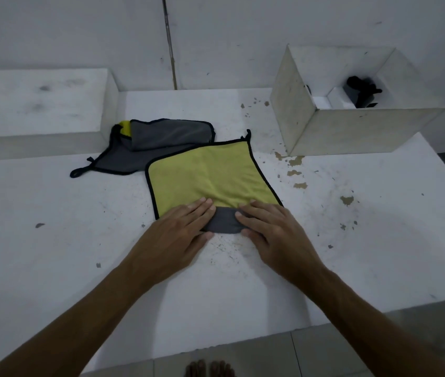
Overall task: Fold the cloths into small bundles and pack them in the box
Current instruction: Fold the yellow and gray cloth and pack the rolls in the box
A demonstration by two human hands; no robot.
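Rolling the yellow cloth (210, 172) tight, left hand (180, 229) and right hand (267, 227) press its near edge. Fingers lie flat, each grip open on the roll, keeping it even.

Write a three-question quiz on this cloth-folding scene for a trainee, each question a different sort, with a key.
1. True or false: the yellow cloth lies yellow side up, its near edge turned over to show grey.
2. Multiple choice: where do the left hand and right hand rest?
A. On the box
B. On the near, rolled edge of the yellow cloth
C. On the grey cloth
3. Fill in: the dark bundle sits inside the ____.

Key
1. True
2. B
3. box
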